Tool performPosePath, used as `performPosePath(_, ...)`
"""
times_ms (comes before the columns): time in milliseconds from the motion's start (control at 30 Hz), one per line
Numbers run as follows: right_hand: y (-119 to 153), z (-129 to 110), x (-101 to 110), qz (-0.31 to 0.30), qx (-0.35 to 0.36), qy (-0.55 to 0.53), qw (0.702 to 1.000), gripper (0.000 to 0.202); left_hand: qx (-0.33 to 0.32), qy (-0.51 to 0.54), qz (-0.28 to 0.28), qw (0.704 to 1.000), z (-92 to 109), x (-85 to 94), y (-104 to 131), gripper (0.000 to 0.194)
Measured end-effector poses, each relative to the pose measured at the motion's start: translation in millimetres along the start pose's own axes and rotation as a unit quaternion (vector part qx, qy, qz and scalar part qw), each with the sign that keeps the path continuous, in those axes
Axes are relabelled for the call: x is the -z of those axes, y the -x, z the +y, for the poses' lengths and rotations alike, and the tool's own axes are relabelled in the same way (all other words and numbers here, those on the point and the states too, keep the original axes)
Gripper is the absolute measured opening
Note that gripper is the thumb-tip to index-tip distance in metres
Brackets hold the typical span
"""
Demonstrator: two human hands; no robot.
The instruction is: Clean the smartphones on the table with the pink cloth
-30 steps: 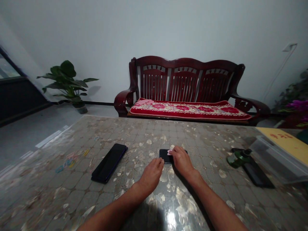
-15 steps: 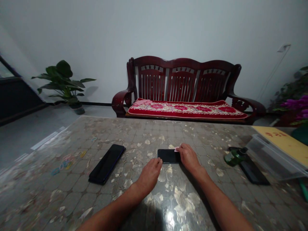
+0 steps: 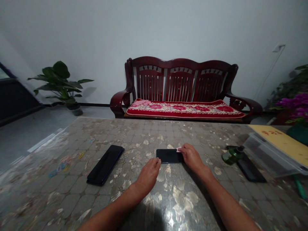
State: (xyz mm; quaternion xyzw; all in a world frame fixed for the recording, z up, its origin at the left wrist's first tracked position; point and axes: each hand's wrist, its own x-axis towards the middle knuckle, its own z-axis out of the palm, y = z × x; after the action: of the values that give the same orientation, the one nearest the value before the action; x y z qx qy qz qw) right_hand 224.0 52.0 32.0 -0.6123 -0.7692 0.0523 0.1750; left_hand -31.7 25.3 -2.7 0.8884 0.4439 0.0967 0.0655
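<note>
A black phone [image 3: 169, 156] lies flat, long side across, on the patterned tabletop [image 3: 134, 134]. My left hand [image 3: 149, 171] touches its lower left corner, fingers pressed together. Over the phone's right end, my right hand [image 3: 191, 156] pinches a small pink cloth [image 3: 179, 149] against the screen. The right edge of the phone is hidden under that hand. A larger dark phone [image 3: 106, 165] rests to the left of my left hand, slanted.
At the right lie a green bottle [image 3: 232, 155], another dark phone [image 3: 251, 168] and a clear plastic box [image 3: 269, 154] under a yellow board [image 3: 282, 139]. Colourful bands [image 3: 63, 164] are scattered at the left. Behind the table stands a wooden bench [image 3: 180, 80].
My right hand, with the pink cloth, has moved slightly right along the phone. My left hand stays at the phone's lower left corner. The whole view has shifted a little.
</note>
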Motion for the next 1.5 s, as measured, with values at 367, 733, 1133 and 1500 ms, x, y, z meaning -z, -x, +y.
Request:
performPosePath(367, -1.1, 7.3, 0.1, -0.008, -0.010, -0.023, 1.000, 0.032, -0.005, 0.000, 0.013, 1.000, -0.4, -2.5, 0.2, 0.057)
performPosePath(733, 4.1, 18.0, 6.6, -0.017, 0.019, -0.041, 0.999, 0.031, 0.004, 0.006, 0.006, 1.000, -0.7, -1.9, -0.4, 0.055)
performPosePath(1133, -0.3, 26.1, 12.4, -0.049, 0.042, -0.062, 0.996, 0.033, 0.008, -0.014, 0.004, 1.000, -0.8, -4.6, -0.4, 0.056)
performPosePath(1500, 15.7, 31.1, 15.3, -0.076, 0.075, -0.094, 0.990, 0.033, 0.018, 0.008, 0.000, 1.000, 1.3, -3.9, -0.2, 0.056)
